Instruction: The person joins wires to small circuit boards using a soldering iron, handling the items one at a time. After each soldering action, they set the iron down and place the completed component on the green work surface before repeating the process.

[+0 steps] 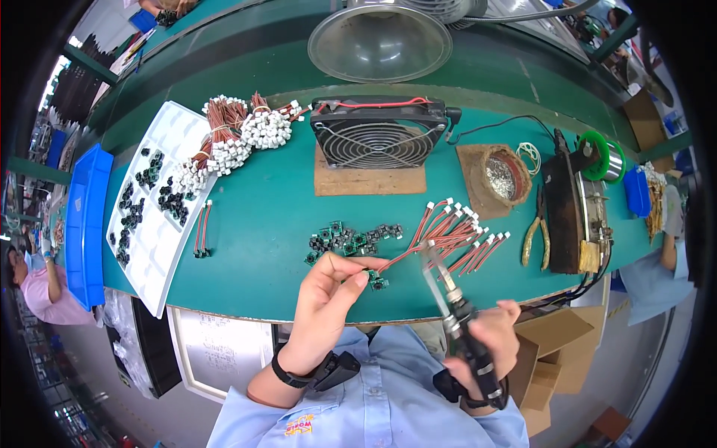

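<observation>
My left hand is closed in a pinch on a small green circuit board at the near side of the bench. A red-and-white wire lead runs from beside those fingertips toward the pile of leads. Wrapped in my right hand, slightly blurred, is a black-handled soldering iron. Its metal front end points up and left, over the near edge of the leads. Just beyond my left fingers lies a cluster of small circuit boards.
A fan stands at mid-bench, left of a tin of metallic scraps. Pliers lie beside a black soldering station and solder spool. At left are a white tray, bundled connectors and a blue bin. A lamp hangs above.
</observation>
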The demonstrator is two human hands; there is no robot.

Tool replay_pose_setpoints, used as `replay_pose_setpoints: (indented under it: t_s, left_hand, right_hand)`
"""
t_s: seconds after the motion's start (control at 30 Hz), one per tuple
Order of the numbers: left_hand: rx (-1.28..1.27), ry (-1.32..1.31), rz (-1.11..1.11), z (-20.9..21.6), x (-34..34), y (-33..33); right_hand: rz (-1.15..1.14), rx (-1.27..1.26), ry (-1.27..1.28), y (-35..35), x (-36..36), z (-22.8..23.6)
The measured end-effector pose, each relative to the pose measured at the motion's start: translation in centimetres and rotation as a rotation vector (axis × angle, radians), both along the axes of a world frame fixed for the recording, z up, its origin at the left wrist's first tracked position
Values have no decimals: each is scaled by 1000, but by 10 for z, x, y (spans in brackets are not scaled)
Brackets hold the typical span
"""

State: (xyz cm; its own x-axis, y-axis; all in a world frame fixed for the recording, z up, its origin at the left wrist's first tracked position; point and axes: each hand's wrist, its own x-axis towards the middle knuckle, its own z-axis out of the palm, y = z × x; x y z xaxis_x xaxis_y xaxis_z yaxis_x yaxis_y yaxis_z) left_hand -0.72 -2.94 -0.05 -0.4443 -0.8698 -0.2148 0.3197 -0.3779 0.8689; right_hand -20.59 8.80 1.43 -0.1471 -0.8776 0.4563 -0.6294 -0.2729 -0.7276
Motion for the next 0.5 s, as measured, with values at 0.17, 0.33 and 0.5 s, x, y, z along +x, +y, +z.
replay_pose_setpoints:
  t_s: [0.17, 0.33, 0.5]
  left_hand:
    - [-12, -39, 57, 2, -6, 1]
    - [-41, -81, 81, 4, -6, 2]
    - [-79, -106, 80, 3, -6, 3]
  right_hand:
    - [111, 59, 23, 4, 12, -5]
    - [106, 30, 31, 1, 17, -3]
    - [119, 46, 31, 0, 17, -3]
